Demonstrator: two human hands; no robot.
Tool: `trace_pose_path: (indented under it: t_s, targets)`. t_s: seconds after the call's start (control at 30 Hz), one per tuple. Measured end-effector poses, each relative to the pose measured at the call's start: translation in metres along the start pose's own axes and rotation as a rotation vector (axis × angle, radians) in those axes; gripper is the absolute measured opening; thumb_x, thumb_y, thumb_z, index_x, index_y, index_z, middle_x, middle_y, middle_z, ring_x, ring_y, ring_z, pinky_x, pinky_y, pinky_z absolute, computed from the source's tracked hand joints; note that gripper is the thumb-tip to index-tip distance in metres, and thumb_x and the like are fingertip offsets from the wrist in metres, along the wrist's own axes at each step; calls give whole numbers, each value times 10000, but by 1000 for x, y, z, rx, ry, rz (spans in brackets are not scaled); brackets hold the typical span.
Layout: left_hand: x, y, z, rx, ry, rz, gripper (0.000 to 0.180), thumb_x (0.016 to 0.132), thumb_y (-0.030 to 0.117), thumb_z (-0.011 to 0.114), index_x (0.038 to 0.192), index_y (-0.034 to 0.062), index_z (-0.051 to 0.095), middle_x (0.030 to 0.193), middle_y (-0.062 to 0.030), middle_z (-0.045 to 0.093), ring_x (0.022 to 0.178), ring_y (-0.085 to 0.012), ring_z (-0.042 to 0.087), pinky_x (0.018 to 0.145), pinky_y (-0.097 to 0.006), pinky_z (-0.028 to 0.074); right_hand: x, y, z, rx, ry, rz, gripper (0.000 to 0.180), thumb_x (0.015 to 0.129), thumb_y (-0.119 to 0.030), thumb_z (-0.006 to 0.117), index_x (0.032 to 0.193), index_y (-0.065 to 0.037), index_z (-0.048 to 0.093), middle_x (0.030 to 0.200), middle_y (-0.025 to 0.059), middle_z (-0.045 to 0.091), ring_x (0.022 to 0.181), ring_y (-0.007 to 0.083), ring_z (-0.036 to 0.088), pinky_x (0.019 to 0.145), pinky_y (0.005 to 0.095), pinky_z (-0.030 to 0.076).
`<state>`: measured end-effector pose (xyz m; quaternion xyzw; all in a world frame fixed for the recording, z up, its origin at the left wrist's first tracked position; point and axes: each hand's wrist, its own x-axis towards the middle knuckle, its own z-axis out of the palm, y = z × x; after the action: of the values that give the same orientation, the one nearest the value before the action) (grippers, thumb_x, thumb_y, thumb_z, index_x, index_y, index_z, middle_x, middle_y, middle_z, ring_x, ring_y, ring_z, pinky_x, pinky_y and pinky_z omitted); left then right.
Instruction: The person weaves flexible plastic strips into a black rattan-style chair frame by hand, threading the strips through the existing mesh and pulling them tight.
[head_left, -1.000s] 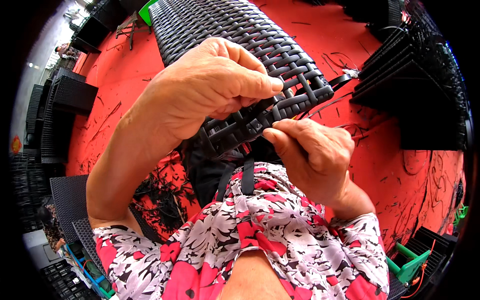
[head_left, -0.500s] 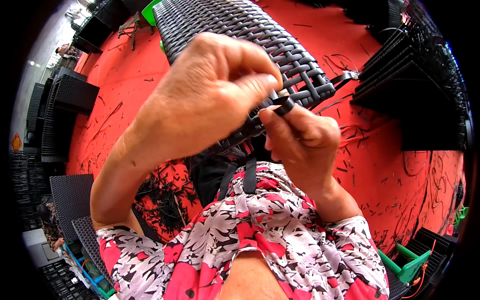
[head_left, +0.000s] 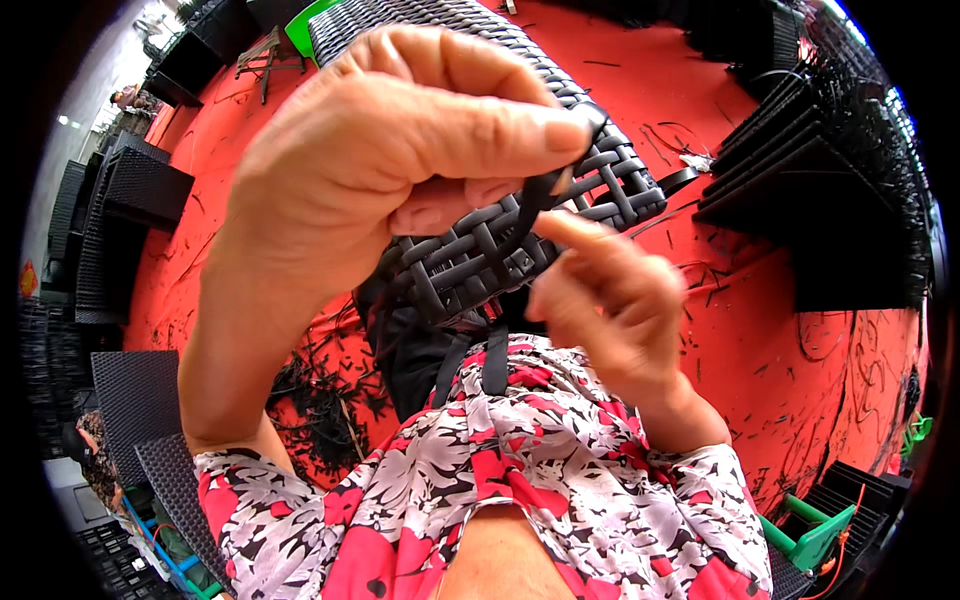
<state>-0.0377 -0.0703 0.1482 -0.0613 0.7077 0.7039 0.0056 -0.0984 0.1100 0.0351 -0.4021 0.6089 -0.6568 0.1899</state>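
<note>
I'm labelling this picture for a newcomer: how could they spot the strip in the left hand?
Over the red floor, find the long black woven panel reaching toward the red, white and black floral shirt. Above its near end, the bare left hand pinches a narrow black strip. Unlike the black strands lying in the weave, it stands up from the surface.

Black scraps [head_left: 325, 428] lie strewn across the red floor [head_left: 232, 140], thickest left of centre.

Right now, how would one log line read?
Left hand: pinching black strip | Right hand: blurred, near strip, contact unclear | Woven black piece: partly hidden | Floor: red, scraps scattered
</note>
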Motion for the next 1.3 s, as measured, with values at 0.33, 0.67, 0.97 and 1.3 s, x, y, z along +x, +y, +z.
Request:
trace_pose_path:
  t_s: [0.33, 0.67, 0.97, 1.3]
  targets:
    - [2, -28, 4, 234, -216, 154, 347, 837, 282, 726, 992, -22, 660, 854, -36, 621, 669, -51, 525, 563, -188, 401, 22, -56, -42, 280, -4, -234, 330, 988, -232, 433, 1090, 68, 525, 617, 19, 559, 433, 58, 473, 395, 199, 368]
    - [10, 20, 3, 231, -46, 461, 382, 974, 299, 502, 748, 3, 586, 685, -39, 497, 448, -20, 335, 400, -178, 243, 36, -12, 7, -247, -15, -396, 266, 883, -118, 653, 1111, 17, 630, 603, 5, 580, 519, 66, 556, 489, 190, 420]
    - [14, -20, 10, 312, -202, 157, 149, 909, 143, 636, 871, 5, 677, 695, -34, 640, 498, -38, 485, 441, -187, 371, 60, -78, -112, 903, -240, -366, 302, 1018, -206, 353, 1084, 63, 474, 576, -29, 403, 396, 79, 341, 429, 204, 299]
    - [15, 27, 10, 232, 55, 331, 287, 952, 271, 563, 812, 38, 656, 656, -35, 635, 416, -27, 424, 371, -177, 277, 51, -10, 0, -386, -114, -407, 172, 873, -59, 657, 1034, -1, 643, 624, -26, 532, 525, 35, 487, 448, 221, 346]
